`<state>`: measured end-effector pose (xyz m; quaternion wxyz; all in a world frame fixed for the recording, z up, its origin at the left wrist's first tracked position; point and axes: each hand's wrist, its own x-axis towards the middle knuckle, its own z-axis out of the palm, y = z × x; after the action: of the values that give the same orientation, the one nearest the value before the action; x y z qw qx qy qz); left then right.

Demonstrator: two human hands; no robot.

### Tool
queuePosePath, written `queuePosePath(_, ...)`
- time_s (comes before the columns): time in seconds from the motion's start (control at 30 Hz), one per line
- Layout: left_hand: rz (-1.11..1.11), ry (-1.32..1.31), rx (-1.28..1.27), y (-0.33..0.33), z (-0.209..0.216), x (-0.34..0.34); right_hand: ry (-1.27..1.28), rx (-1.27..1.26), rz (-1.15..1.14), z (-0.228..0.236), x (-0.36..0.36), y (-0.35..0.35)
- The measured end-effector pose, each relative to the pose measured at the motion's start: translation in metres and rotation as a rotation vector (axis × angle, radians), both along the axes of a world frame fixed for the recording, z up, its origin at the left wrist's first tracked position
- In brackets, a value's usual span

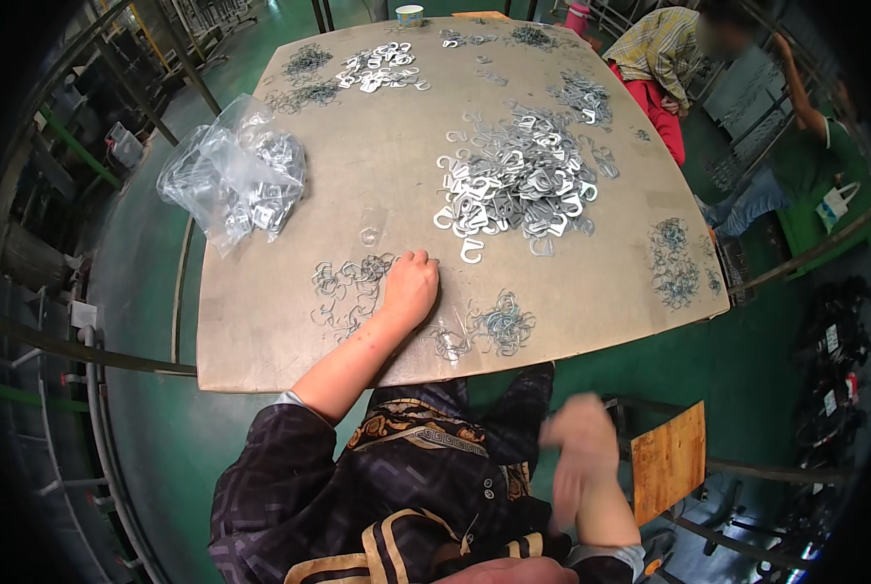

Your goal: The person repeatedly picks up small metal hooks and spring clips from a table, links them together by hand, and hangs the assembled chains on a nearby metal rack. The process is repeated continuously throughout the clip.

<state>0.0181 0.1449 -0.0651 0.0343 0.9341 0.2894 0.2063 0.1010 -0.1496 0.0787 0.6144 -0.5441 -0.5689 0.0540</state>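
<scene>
Tan tabletop (358, 175); left hand (413, 285) beside wire pieces (351, 276) (white label (832, 338) illegible).

And here's the right hand (583, 443) — a pure smear in the air, fingers melting together, and whether it holds anything, you can't tell! Up on the tabletop (358, 195), the left hand (413, 287) shows its back, fingertips tucked from sight, whatever is under them hidden too. Beside it, thin wire pieces (343, 282) tangle too finely to count. Over in the big pile of metal hooks (518, 180), the bottom layers are buried! The plastic bag (207, 185) (all creases and glare) veils its contents. Far right, the plaid-shirted person's (657, 49) head is blurred — and below, the picture's edge slices off the dark patterned shirt (280, 477).
</scene>
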Motion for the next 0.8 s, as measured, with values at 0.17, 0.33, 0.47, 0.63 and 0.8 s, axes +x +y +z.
queuePosePath(0.17, 0.106, 0.108, -0.096, 0.011, 0.004, -0.008, -0.187, -0.522, -0.495, -0.109, 0.110, 0.108)
queuePosePath(0.33, 0.032, -0.119, -0.218, 0.003, 0.021, -0.031, -0.457, -0.732, -0.626, -0.157, 0.151, 0.168)
queuePosePath(0.47, 0.048, -0.271, -0.479, -0.004, 0.025, -0.053, -0.472, -0.629, -0.463, -0.169, 0.179, 0.178)
queuePosePath(0.63, 0.070, -0.434, -0.876, -0.013, 0.025, -0.052, -0.496, -0.438, -0.559, -0.183, 0.186, 0.189)
queuePosePath(0.8, -0.172, -0.684, -1.100, -0.018, 0.023, -0.035, 0.437, -0.502, -0.194, -0.141, 0.121, 0.186)
